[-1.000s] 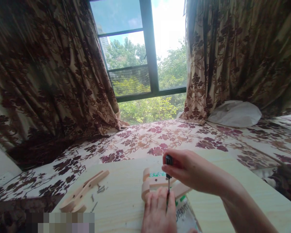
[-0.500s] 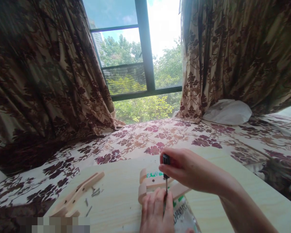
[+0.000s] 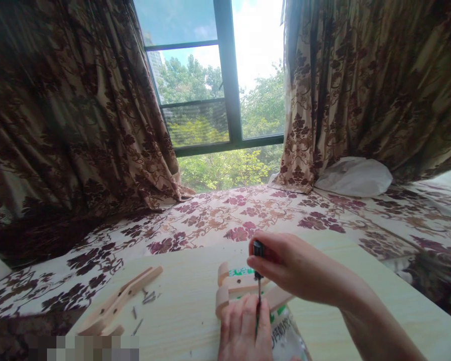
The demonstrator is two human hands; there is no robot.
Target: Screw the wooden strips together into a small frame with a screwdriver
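My right hand point(image 3: 280, 265) is wrapped round the black handle of a screwdriver point(image 3: 258, 258), which stands nearly upright. Its metal shaft runs down to the fingers of my left hand point(image 3: 244, 321), where the tip is hidden. The left fingers are curled over a light wooden part point(image 3: 222, 301) and press on it around the shaft. Just beyond lies another wooden piece point(image 3: 240, 284) with a dark hole in it. Under the hands is a clear plastic bag point(image 3: 285, 331) with green and black print. Any screw beneath the tip cannot be seen.
On the left of the pale wooden board point(image 3: 180, 301) lie slim wooden pieces with dark holes point(image 3: 124, 301). Several loose screws point(image 3: 148, 298) are beside them. Behind are a floral cloth point(image 3: 210, 215), a white plastic bag point(image 3: 355, 176), curtains point(image 3: 300, 100) and a window point(image 3: 229, 75).
The view has shifted slightly. Both hands keep their places, the right still round the screwdriver and the left on the wooden part.
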